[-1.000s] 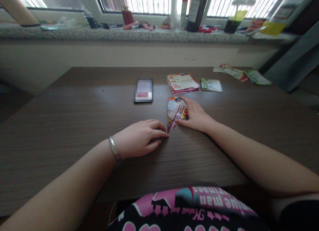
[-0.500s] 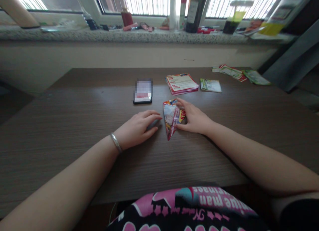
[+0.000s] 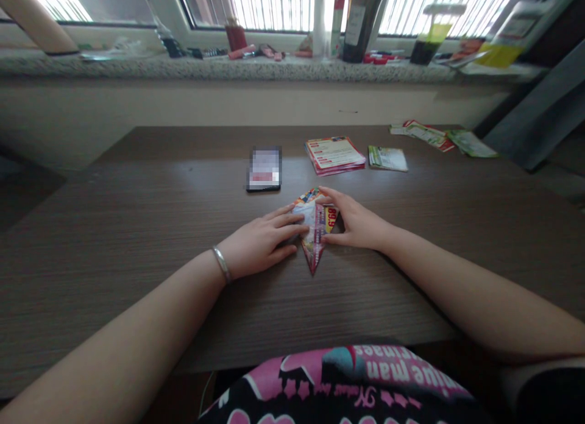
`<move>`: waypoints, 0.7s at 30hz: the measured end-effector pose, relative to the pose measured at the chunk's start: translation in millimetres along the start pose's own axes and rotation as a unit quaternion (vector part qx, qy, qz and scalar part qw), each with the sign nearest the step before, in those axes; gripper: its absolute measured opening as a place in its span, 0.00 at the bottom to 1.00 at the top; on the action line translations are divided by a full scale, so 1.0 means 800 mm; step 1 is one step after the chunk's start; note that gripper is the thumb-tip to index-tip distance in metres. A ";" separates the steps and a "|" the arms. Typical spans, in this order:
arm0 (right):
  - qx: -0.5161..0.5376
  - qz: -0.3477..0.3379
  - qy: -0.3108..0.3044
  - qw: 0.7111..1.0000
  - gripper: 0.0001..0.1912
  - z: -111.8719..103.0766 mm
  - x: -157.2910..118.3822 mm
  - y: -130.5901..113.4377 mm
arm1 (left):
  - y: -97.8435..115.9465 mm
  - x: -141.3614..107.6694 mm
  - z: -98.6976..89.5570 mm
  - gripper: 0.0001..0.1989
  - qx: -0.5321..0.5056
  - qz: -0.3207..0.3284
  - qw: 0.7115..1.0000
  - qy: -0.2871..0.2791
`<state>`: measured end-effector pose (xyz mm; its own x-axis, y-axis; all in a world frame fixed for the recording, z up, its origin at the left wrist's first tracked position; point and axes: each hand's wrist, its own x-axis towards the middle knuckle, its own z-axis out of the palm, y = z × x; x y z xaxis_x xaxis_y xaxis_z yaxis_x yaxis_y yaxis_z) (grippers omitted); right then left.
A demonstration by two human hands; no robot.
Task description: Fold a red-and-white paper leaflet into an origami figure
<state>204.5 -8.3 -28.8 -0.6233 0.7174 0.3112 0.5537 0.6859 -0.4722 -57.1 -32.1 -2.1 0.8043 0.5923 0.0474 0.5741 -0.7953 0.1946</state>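
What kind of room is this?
Probably a room at home: a wood-grain desk stands below a barred window, and bottles and odds and ends crowd the speckled stone sill.

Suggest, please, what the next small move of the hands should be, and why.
I would probably press the left hand lightly down on the folded paper: its fingers already lie over the left side, the right hand is at the right side, and the pointed end faces the person. Whether the folds lie flat is unclear.
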 end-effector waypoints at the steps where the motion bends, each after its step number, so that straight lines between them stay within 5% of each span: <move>1: 0.006 0.001 0.004 1.000 0.51 0.000 0.000 0.001 | 0.001 0.000 -0.001 0.21 0.003 -0.006 1.000 -0.004; 9: 0.127 0.007 0.031 0.991 0.38 -0.005 0.000 -0.002 | 0.012 -0.006 -0.009 0.18 0.041 -0.018 0.999 -0.007; 21: 0.147 0.041 0.084 0.985 0.22 -0.013 -0.008 0.003 | 0.006 -0.006 -0.014 0.15 0.076 -0.002 0.997 0.007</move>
<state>215.8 -9.8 -23.4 -0.4698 0.7958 0.3821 0.4000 0.5777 -0.7115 -60.1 -36.9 9.5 0.8005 0.5961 0.0614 0.5945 -0.8029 0.0436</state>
